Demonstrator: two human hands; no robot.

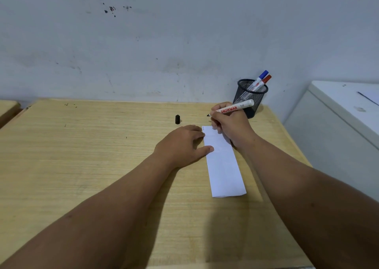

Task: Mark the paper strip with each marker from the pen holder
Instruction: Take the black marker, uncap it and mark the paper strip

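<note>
Marker (233,109) in right hand (229,123), tip leftward (uncapped)

I see a scuffed, stained pale wall (184,33) behind a light wood-grain worktop (82,156), white cabinet (338,125) at its right, even lighting.

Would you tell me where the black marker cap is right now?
The black cap stands on the wooden desk, just beyond the left hand.
</note>
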